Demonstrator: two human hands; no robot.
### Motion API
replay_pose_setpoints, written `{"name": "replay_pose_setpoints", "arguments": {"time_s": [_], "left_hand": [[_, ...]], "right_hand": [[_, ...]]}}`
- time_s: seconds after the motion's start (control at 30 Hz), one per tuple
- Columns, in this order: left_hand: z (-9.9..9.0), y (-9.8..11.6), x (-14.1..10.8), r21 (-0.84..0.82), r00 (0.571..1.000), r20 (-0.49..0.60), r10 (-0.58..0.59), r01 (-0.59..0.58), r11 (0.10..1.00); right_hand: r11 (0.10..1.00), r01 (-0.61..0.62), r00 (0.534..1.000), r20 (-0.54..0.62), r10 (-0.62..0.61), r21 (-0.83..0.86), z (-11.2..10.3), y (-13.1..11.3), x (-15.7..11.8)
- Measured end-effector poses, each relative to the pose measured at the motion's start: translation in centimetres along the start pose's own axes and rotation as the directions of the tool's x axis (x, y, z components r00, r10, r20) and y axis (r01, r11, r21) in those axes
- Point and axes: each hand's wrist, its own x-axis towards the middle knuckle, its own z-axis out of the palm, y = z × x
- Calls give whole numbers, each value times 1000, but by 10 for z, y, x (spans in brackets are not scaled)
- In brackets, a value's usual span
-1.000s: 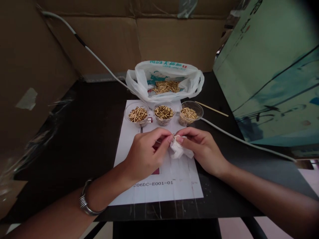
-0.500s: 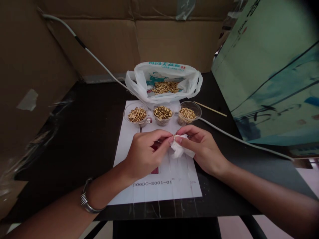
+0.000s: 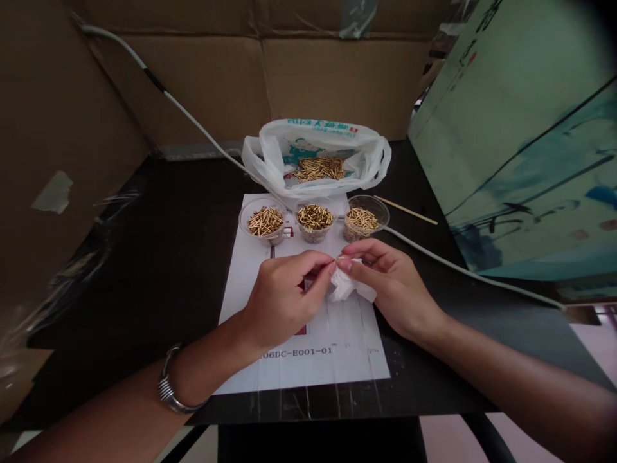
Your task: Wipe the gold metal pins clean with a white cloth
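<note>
Dark surface (image 3: 159,270), cardboard walls (image 3: 308,83) behind; three cups (image 3: 313,218) on paper sheet (image 3: 337,347). Hands together: left hand (image 3: 282,299) pinches small pin (image 3: 337,258), right hand (image 3: 393,283) grips white tissue (image 3: 347,290).

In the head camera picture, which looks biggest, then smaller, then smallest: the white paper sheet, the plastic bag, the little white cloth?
1. White paper sheet, largest.
2. Plastic bag, though it sits farther from the camera, so it may look smaller than it is.
3. Little white cloth in the right hand, clearly smallest.

Things on the dark table (image 3: 168,257)
Three clear cups (image 3: 264,222) of gold pins sit before a white bag (image 3: 315,157), beside a wooden stick (image 3: 405,210)
</note>
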Motion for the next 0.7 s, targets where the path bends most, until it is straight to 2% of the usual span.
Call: {"name": "replay_pose_setpoints", "arguments": {"time_s": [0.3, 0.4, 0.7], "left_hand": [[-4, -6, 1, -54, 998, 63, -23, 26, 998], [-3, -6, 1, -37, 994, 108, 10, -6, 999], [-1, -6, -1, -11, 993, 121, 0, 1, 1000]], "right_hand": [[986, -61, 998, 16, 59, 157, -1, -7, 4], [985, -53, 998, 37, 48, 166, -3, -5, 6], [987, -62, 998, 32, 58, 146, -3, -4, 8]]}}
